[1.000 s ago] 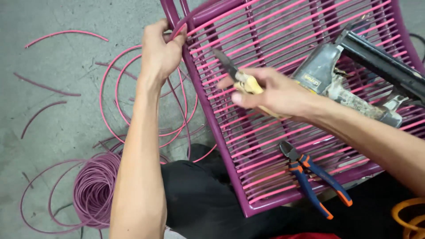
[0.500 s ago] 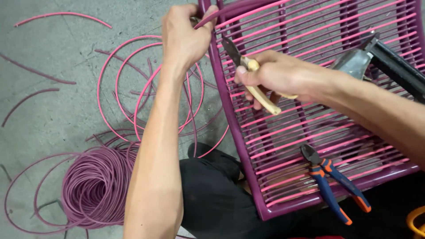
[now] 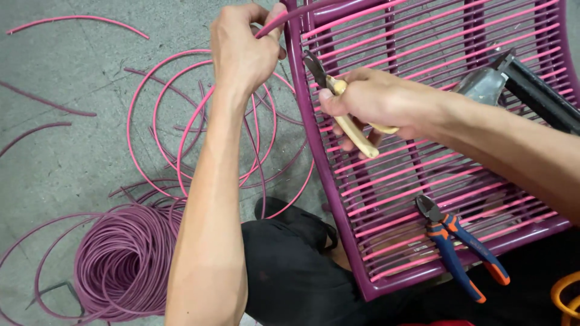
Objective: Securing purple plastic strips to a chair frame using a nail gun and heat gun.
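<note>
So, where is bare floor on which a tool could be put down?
Bare grey concrete floor lies upper left, bordered by short purple cord offcuts and pink cord loops. Lower left is crowded by the purple cord coil. The woven purple frame already bears blue-orange pliers.

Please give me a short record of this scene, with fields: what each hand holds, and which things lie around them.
left hand: grips the pink cord at the frame's top corner
right hand: shut on yellow-handled pliers, jaws pointing to that corner
frame: purple metal, strung with pink cords
on the frame: blue-and-orange cutters
floor: purple cord coil, loose cord pieces
</note>
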